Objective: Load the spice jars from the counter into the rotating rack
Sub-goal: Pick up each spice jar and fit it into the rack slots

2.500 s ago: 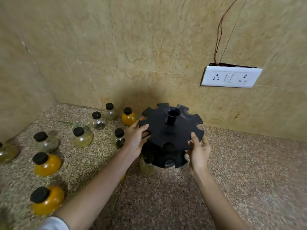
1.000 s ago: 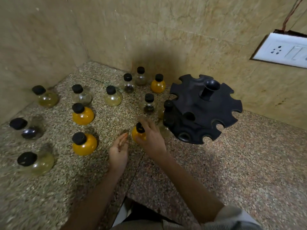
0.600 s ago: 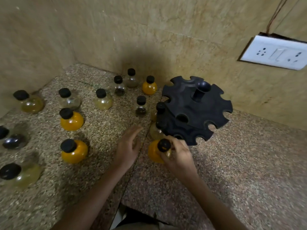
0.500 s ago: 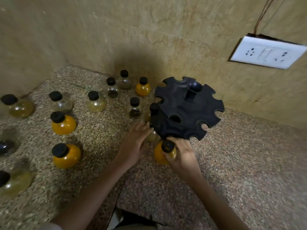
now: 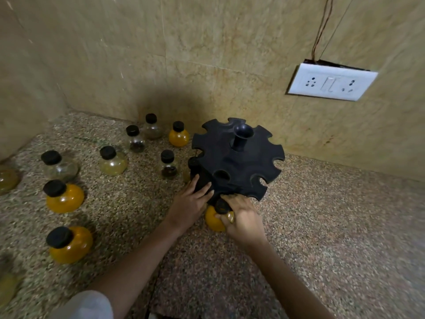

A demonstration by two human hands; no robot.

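Jars with black caps, counted by fill:
- orange: four [image 5: 179, 134] [image 5: 63, 196] [image 5: 69, 244] [image 5: 216, 218], last one in right hand [image 5: 243, 223]
- pale yellow: one whole [image 5: 112, 161]; two more cut at left edge [image 5: 8, 180] [image 5: 7, 287]
- clear or dark: four [image 5: 151, 127] [image 5: 135, 139] [image 5: 169, 165] [image 5: 58, 165]
- one more behind rack, only cap showing [image 5: 192, 162]

Rack: one [image 5: 239, 157].
Hands: two, left [image 5: 190, 203].
Socket plate: one [image 5: 331, 82].

A white socket plate [image 5: 331, 82] is sitting on the tiled wall [image 5: 207, 54], with thin wires [image 5: 322, 28] running upward from the plate's top edge.

No text, label or number can be read anywhere.
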